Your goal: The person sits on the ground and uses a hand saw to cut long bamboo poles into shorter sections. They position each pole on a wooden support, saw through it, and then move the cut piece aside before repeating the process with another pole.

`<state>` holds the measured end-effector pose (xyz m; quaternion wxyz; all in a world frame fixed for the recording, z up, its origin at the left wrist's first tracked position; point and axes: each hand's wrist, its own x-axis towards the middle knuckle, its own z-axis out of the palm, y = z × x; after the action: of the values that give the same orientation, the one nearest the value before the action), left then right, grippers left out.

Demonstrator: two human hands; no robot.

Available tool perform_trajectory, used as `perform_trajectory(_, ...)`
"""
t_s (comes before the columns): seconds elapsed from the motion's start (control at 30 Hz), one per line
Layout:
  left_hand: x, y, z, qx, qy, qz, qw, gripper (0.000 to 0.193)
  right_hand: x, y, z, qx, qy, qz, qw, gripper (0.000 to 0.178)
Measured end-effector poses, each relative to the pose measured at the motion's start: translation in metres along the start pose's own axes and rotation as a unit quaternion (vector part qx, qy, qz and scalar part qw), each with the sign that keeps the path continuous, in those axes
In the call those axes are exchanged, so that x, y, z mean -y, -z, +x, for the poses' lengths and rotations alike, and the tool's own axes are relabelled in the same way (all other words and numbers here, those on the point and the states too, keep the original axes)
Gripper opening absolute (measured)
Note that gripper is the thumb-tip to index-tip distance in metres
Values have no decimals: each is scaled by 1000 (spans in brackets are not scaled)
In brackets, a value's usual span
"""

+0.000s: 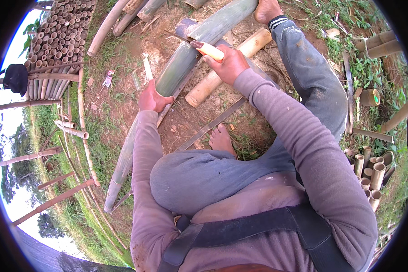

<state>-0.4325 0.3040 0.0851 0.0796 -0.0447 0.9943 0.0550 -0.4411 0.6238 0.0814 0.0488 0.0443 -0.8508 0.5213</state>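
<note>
A long thick green bamboo pole (pixel 171 71) slants across the ground in front of me. My left hand (pixel 155 98) grips its near side, with the thumb spread over the pole. Farther up, my right hand (pixel 226 63) is closed round the cream and orange handle of a thin-bladed cutting tool (pixel 210 50). The blade lies across the pole, seen nearly edge-on, so I cannot tell whether it is a saw or a knife. Beyond the blade, my bare foot (pixel 265 10) presses on the far bamboo section (pixel 224 20). A shorter yellowish bamboo piece (pixel 201 93) lies beneath my right forearm.
A flat strip (pixel 213 123) lies near my other foot (pixel 222 139). Cut bamboo tubes (pixel 377 176) stand in a cluster at the right. A large stack of tubes (pixel 61 36) rises at the far left, beside a bamboo fence (pixel 84 127). More poles (pixel 108 27) lie at the top.
</note>
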Motion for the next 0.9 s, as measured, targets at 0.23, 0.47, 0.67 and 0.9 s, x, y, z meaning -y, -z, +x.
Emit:
perform_trajectory(0.23,19,-13,-14,-5,9,-4,1000,102,-11,103,-151,29,7,30,999,25)
perform_trajectory(0.47,9,-8,-5,6,0,2,1000,102,-20,3,-38,-39,35,6,999,35)
perform_trajectory(0.67,34,-11,-6,-10,-12,-2,1000,103,-44,29,-100,38,-51,0,998,40)
perform_trajectory(0.9,27,-33,-43,31,-23,-20,999,100,-33,77,-171,153,52,-131,978,49)
